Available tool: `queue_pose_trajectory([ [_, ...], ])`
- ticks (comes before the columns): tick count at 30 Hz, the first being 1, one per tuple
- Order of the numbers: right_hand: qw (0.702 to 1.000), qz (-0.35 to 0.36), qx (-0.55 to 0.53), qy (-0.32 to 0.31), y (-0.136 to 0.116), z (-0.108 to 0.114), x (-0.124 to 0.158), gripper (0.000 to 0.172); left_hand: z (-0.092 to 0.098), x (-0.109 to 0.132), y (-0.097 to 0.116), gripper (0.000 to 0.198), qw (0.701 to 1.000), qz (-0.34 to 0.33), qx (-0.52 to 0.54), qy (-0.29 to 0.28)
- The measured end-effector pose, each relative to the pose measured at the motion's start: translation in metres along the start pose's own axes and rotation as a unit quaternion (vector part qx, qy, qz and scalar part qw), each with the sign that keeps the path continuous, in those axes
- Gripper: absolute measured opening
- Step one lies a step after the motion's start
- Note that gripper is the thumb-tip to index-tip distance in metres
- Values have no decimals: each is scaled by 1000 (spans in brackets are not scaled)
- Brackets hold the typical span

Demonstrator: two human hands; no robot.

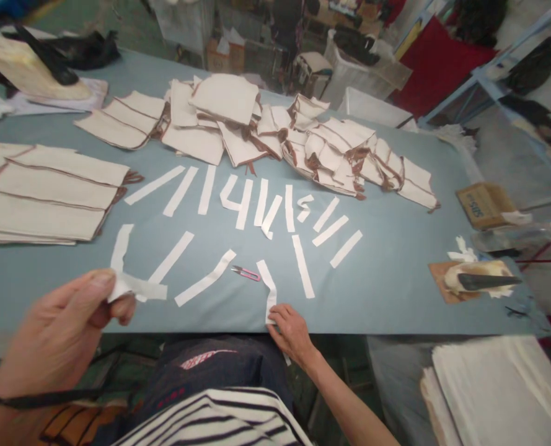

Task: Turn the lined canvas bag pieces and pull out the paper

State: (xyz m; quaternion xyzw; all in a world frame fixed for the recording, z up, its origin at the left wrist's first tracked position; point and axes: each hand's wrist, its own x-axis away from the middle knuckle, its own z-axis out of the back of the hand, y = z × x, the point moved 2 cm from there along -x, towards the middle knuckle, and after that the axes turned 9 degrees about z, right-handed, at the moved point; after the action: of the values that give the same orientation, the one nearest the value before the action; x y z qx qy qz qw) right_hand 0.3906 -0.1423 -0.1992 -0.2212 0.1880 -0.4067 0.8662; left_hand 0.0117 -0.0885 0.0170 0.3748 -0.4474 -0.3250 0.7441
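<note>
Left hand [68, 313] pinching one white strip [149, 289], lower left | right hand [294, 329] on second strip [269, 290], lower centre (grip unclear) | about sixteen loose strips [245, 204], mid-frame | one pink snips [248, 273] among them | fabric panels [226, 99] above

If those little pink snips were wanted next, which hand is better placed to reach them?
Probably the right hand: it is nearer the pink snips, though it touches the near end of a white strip. The left hand is farther away and grips another strip.
</note>
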Motion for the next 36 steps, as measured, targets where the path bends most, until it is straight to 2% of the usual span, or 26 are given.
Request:
queue_pose_trajectory([
  [4, 998, -27, -42, 28, 0, 5, -3, 21, -27, -6, 17, 48, 996, 5, 50, -74],
  [7, 995, -62, -65, 53, 4, 5, -8, 31, -46, -22, 20, 44, 995, -2, 68, -77],
  [10, 988, -108, -76, 81, 7, 2, -13, 29, -59, -37, 21, 44, 993, -10, 89, -78],
  [15, 972, -174, -74, 137, 7, 9, -13, 20, -67, -46, 26, 42, 988, -6, 123, -92],
  [19, 963, -191, -63, 177, 4, 23, -17, 17, -70, -52, 22, 42, 986, 2, 140, -87],
  [22, 961, -186, -66, 193, -2, 30, -26, 15, -74, -61, 3, 46, 987, 12, 137, -78],
  [26, 964, -164, -88, 187, -17, 36, -43, 17, -76, -74, -41, 57, 992, 35, 109, -52],
  [31, 975, -118, -122, 141, -44, 44, -70, 18, -60, -79, -99, 75, 996, 70, 48, -24],
  [33, 980, -98, -129, 116, -55, 44, -85, 17, -51, -79, -118, 70, 996, 84, 18, -24],
  [36, 986, -65, -137, 69, -69, 37, -111, 17, -40, -80, -140, 48, 993, 110, -31, -37],
])
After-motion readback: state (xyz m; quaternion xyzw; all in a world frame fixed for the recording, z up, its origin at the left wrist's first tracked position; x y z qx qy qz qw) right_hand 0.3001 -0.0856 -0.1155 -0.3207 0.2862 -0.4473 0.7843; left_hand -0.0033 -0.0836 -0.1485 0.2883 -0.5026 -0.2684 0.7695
